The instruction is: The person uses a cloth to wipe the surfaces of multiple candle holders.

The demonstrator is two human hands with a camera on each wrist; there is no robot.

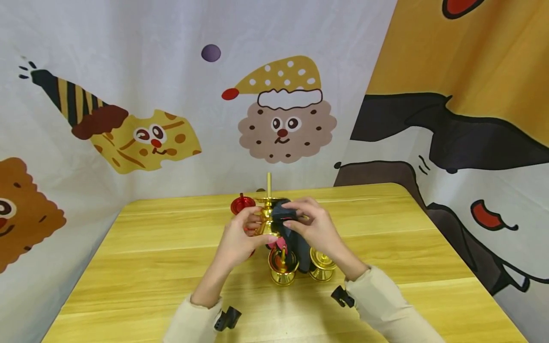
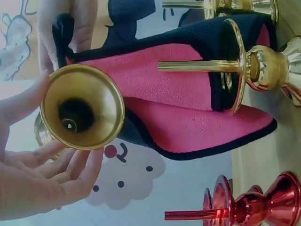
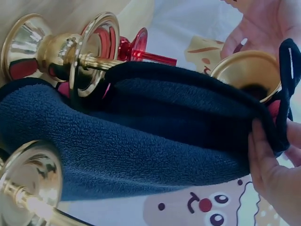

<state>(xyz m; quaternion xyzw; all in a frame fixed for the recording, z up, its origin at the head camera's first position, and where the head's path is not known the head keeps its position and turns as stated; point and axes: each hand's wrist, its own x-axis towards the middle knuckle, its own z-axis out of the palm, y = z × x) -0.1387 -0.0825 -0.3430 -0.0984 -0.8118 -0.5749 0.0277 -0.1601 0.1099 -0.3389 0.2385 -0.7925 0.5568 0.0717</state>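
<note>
My left hand grips a gold candlestick by its base, raised above the table with its thin stem pointing up. The left wrist view looks into its hollow base. My right hand pinches a cloth, dark blue on one side and pink on the other, bordered in black. Part of the cloth lies against the raised candlestick; the rest hangs down between two standing gold candlesticks, the nearer left one and the right one. The right wrist view shows fingertips on the cloth's edge.
Behind my left hand stands a red candlestick; more red shows below it, mostly hidden. The wooden table reaches back to a cartoon-printed curtain. A black wrist device sits at each sleeve.
</note>
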